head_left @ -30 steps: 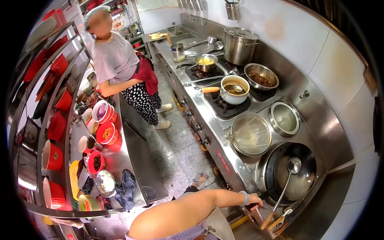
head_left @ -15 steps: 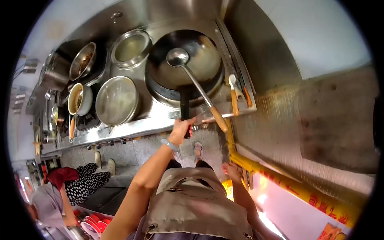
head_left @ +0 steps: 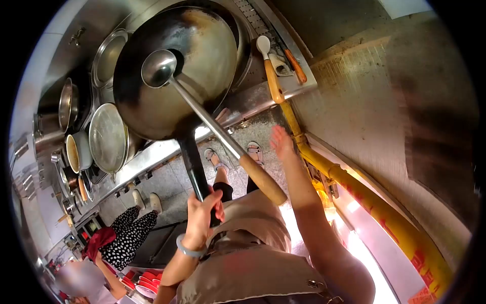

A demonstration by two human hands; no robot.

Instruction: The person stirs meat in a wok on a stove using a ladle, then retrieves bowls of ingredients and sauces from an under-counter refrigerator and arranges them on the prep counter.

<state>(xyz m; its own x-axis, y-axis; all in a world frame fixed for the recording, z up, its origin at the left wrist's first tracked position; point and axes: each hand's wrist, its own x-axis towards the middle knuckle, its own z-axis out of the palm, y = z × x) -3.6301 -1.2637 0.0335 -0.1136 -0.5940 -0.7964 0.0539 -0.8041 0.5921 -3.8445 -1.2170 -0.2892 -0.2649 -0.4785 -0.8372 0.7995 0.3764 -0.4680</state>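
Note:
My left hand [head_left: 202, 215], with a band at its wrist, is wrapped round the black handle of a large wok [head_left: 202, 55]. The wok is lifted off the stove and tilted, close to the camera. A steel ladle [head_left: 212, 126] rests in it, its bowl on the wok's inner surface and its wooden handle sticking out over my apron [head_left: 243, 263]. My right hand [head_left: 281, 143] is off to the right of the ladle, fingers stretched out, holding nothing. A spoon with a wooden handle [head_left: 272, 81] lies on the counter corner.
Left of the wok, the steel stove holds a round strainer [head_left: 108, 138], a white pot [head_left: 79, 151] and steel bowls. A yellow pipe [head_left: 364, 202] runs down the right side. Another person in dotted trousers [head_left: 126, 238] stands at the lower left, near red containers [head_left: 147, 283].
The wok has come up off the stove toward me with the ladle in it, held by my left hand. My right hand has moved up and forward, its fingers now spread.

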